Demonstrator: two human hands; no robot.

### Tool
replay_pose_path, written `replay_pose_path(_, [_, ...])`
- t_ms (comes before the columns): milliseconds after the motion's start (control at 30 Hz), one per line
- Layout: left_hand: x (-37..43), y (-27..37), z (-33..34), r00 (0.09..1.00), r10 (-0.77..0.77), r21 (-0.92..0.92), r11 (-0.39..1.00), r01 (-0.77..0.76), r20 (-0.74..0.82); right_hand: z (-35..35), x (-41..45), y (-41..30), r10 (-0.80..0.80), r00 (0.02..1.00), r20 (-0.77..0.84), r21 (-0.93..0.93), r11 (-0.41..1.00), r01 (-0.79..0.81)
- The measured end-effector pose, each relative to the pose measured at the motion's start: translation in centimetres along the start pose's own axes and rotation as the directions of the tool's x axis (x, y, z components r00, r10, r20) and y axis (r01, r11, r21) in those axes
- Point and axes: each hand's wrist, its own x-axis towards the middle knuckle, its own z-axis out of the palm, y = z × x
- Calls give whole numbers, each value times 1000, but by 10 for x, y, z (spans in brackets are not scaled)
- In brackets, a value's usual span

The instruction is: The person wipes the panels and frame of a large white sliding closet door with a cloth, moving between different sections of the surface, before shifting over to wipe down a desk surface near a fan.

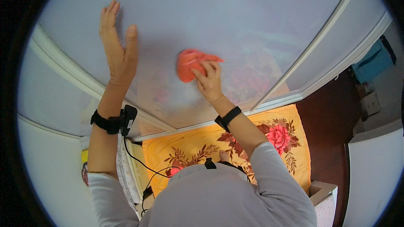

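Note:
My right hand (208, 80) grips a bunched orange-red cloth (189, 64) and presses it against a large, glossy, pale panel (189, 15) with white frame strips, which looks like a sliding wardrobe door. Up and to the left, my left hand (116, 44) is raised beside the same panel with its fingers extended and thumb apart, holding nothing; whether its edge touches the surface I cannot tell. Black straps circle both forearms, and the left one carries a small black device (128, 120) with a cable.
Below the panel lies a yellow cloth with red flowers (284, 113), with a bare foot (224, 155) on it. Folded bedding (131, 170) is at the lower left. Dark red flooring (325, 126) and an open-topped white box (323, 192) are at the right. A black cable (142, 162) hangs near my left arm.

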Motion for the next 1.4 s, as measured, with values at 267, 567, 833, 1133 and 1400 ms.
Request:
replay_pose_path(267, [-3, 3, 1, 1000, -7, 3, 1000, 7, -7, -76, 25, 93, 217, 933, -287, -241, 927, -289])
replay_pose_path(567, [-5, -4, 3, 997, 21, 26, 999, -19, -68, -62, 13, 57, 140, 987, -79, -234, 960, -154])
replay_pose_path(833, [-10, 21, 22, 989, 147, -41, 988, -146, 24, -70, 16, 44, 11, 990, 144, -209, 978, 19])
replay_pose_path(1133, [-23, 47, 38, 984, 106, -100, 991, -92, 144, -70, -15, 54, 7, 984, 178, -247, 968, 37])
replay_pose_path(1400, [-38, 53, 46, 981, 79, -126, 990, -57, 178, -75, 8, 56, 8, 987, 158, -265, 964, 34])
